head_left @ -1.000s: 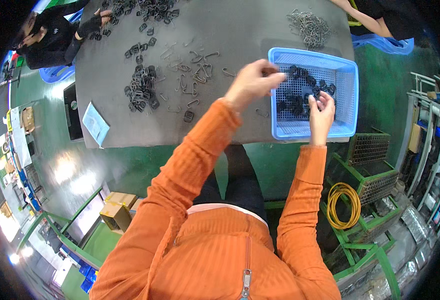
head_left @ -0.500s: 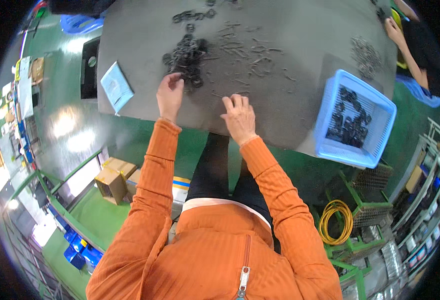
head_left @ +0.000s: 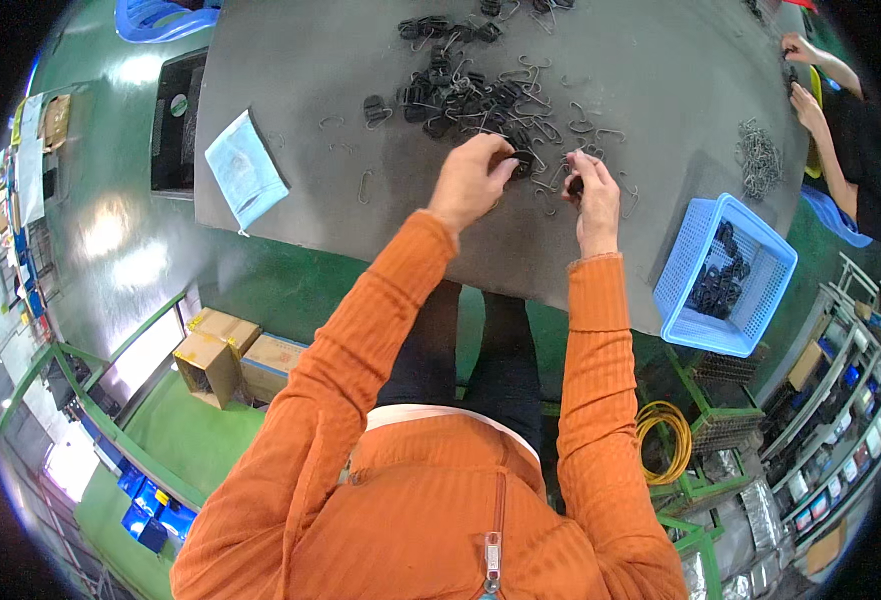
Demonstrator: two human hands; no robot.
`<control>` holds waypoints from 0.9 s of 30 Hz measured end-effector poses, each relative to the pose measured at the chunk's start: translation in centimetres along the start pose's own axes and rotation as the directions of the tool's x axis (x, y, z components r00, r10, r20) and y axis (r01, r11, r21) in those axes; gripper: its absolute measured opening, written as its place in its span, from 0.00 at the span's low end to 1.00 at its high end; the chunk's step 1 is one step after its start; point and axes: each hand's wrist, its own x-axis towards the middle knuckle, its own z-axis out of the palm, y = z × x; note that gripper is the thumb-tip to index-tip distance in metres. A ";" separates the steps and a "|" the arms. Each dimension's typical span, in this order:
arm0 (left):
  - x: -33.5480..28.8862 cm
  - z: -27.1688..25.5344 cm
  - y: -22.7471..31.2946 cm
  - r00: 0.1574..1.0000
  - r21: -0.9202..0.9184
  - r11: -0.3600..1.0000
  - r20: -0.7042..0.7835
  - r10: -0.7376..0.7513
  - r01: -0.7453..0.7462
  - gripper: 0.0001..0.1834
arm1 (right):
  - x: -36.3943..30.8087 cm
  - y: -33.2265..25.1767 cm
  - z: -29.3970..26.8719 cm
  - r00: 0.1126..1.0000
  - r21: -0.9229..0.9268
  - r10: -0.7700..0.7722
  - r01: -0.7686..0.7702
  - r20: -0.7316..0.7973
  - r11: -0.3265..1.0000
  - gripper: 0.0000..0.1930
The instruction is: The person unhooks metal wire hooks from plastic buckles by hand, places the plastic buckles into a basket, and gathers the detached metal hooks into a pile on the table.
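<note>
My left hand (head_left: 475, 178) pinches a small black plastic piece (head_left: 523, 162) between thumb and fingers, just above the grey table (head_left: 311, 200). To its right, my right hand (head_left: 595, 200) is closed on a dark piece (head_left: 575, 185), partly hidden by the fingers; a thin wire hook seems to stick out there, though its hold is unclear. Beyond both hands lies a loose pile of black plastic pieces (head_left: 439, 95). Bent metal wire hooks (head_left: 580, 118) are scattered among and beside them. A lone black piece with a hook (head_left: 375, 110) sits left of the pile.
A blue plastic basket (head_left: 673, 270) with black pieces stands at the table's right edge. Behind it is a heap of metal hooks (head_left: 759, 160). A light-blue packet (head_left: 246, 172) lies at the left edge. A co-worker's hands (head_left: 809, 105) work at the far right.
Both hands have moved rightward in view, and the fingers have closed around small pieces. The view has shifted, and the pile now appears farther right and looser, with the hooks sharper.
</note>
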 end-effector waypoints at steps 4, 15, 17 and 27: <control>0.0 -6.3 -1.3 0.849 -0.548 0.677 0.474 -0.232 0.491 0.09 | 1.2 -1.0 2.5 0.946 -0.618 -0.309 0.301 0.098 0.726 0.15; 8.2 -6.4 -0.1 0.959 -0.065 0.971 0.184 -0.214 0.229 0.12 | 0.8 -4.5 3.8 0.937 -0.808 -0.179 0.349 0.300 0.475 0.11; 9.6 -3.8 0.5 0.998 0.487 0.873 0.067 -0.019 -0.016 0.16 | 0.4 -5.2 2.2 0.958 -0.677 -0.084 0.254 0.274 0.690 0.10; 9.9 -5.2 -0.4 0.990 0.187 0.972 -0.009 -0.143 0.142 0.12 | 1.0 -3.4 -2.3 1.000 -0.398 0.027 -0.026 -0.005 0.917 0.09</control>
